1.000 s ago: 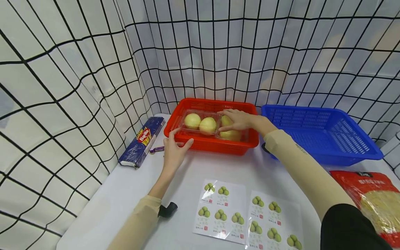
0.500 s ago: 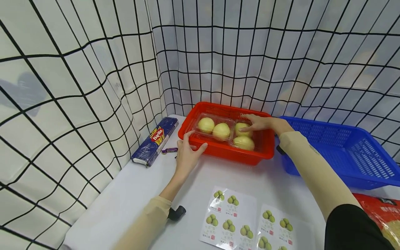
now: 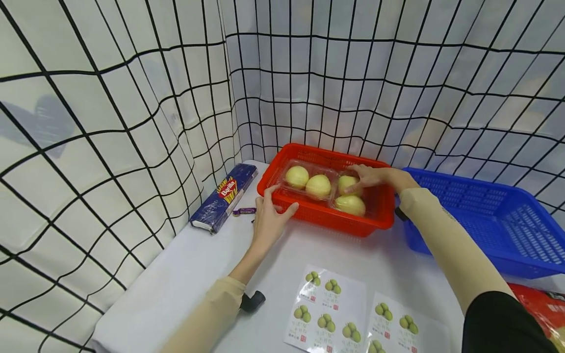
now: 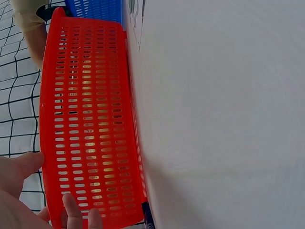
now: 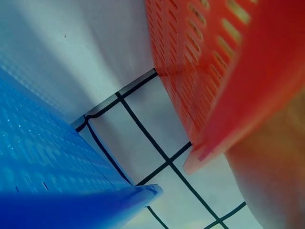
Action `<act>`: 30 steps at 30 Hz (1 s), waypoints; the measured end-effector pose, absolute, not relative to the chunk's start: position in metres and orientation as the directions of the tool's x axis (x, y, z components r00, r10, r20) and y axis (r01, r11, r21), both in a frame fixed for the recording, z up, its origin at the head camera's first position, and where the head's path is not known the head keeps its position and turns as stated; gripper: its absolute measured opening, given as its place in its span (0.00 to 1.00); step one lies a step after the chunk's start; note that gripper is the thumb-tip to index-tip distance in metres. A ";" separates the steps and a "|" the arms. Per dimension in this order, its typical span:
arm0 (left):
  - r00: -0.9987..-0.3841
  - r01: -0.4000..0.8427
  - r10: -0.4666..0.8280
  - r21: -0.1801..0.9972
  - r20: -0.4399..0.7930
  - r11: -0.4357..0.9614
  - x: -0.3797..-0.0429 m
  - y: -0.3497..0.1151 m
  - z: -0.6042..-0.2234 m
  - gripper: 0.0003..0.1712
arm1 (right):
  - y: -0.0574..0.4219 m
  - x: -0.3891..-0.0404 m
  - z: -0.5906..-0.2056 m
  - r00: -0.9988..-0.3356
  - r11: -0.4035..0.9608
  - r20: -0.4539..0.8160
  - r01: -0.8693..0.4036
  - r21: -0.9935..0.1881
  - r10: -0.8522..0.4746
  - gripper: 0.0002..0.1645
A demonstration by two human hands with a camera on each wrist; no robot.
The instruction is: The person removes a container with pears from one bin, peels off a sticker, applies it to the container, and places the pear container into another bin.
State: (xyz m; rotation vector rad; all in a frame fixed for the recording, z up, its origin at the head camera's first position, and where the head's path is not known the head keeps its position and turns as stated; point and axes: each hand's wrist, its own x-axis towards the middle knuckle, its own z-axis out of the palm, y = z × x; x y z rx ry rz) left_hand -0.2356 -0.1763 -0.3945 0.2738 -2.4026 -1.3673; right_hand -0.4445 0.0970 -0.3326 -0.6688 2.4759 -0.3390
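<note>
In the head view my right hand (image 3: 372, 177) reaches into the red basket (image 3: 328, 218), its bent fingers gripping the back of a clear plastic fruit box (image 3: 335, 205). Two round pale yellow fruits (image 3: 350, 205) sit inside that box. Directly to its left lies a second clear box (image 3: 289, 163), holding two similar fruits. My left hand (image 3: 268, 220) is at the basket's front left corner, fingers loosely spread. The left wrist view has the left thumb (image 4: 28, 163) at the rim and other fingers before the slotted wall. Most of the right hand is outside the right wrist view.
A blue basket (image 3: 485, 250) stands right of the red one. Further left are a blue Barilla box (image 3: 224, 196) and a small purple wrapped item (image 3: 244, 211). Sheets of fruit labels (image 3: 324, 314) lie in front, a red packet (image 3: 540, 309) at right. Black netting encloses the back and left.
The right fruit box has come down level with the left one, the right hand still on it. My left hand stays at the corner. The whole view has shifted as the head turned.
</note>
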 end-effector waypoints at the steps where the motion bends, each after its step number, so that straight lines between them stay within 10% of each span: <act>1: -0.916 0.010 -0.340 0.858 0.214 0.514 -0.236 -0.176 -0.394 0.42 | 0.097 -0.444 -0.332 -0.728 0.846 -0.438 -0.402 -0.350 -0.527 0.65; 11: -0.915 0.006 -0.340 0.852 0.216 0.524 -0.239 -0.174 -0.392 0.42 | 0.100 -0.437 -0.324 -0.743 0.871 -0.468 -0.337 -0.358 -0.479 0.56; 21: -0.915 -0.008 -0.347 0.850 0.206 0.526 -0.240 -0.177 -0.393 0.43 | 0.090 -0.436 -0.309 -0.743 0.856 -0.443 -0.352 -0.379 -0.502 0.80; 30: -0.923 -0.018 -0.337 0.853 0.186 0.521 -0.239 -0.177 -0.395 0.42 | 0.094 -0.437 -0.313 -0.707 0.756 -0.349 -0.405 -0.514 -0.616 0.57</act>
